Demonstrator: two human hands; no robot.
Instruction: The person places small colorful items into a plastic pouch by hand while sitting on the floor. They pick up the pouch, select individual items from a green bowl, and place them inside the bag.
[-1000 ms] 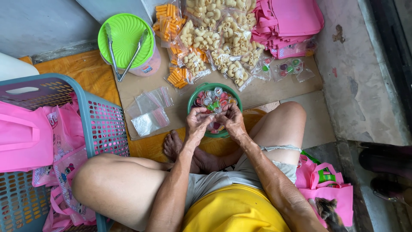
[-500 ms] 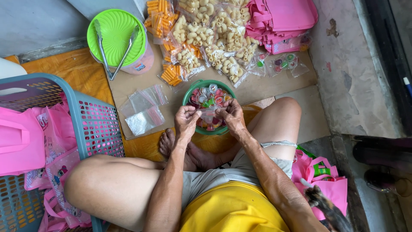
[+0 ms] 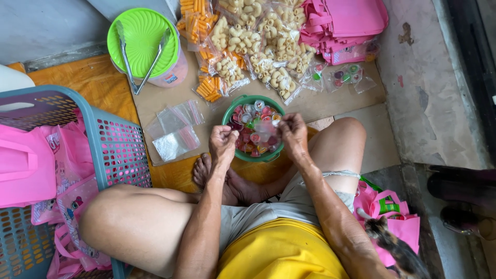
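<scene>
From my remote seat I note a cat [image 3: 393,247] at the near right edge, beside a pink bag with a green patch [image 3: 388,213]. To the near left stands a blue-grey lattice basket [image 3: 111,150] — it holds flat pink bags [image 3: 26,175].

Above the crossed feet, the left hand [image 3: 223,143] and right hand [image 3: 293,134] each pinch an edge of a small clear plastic bag [image 3: 262,132], held between them over a green bowl [image 3: 243,102]. The bowl holds small round jelly cups with red, green and clear tops.

Left of the bowl, empty clear zip bags [image 3: 174,130] lie on brown cardboard [image 3: 320,101]. Farther off — a pink tub with a lime-green ribbed lid [image 3: 143,41], metal tongs [image 3: 135,54] resting on it. Beyond lie clear packets of pale and orange snack pieces [image 3: 248,46], then a stack of pink bags [image 3: 345,25].
</scene>
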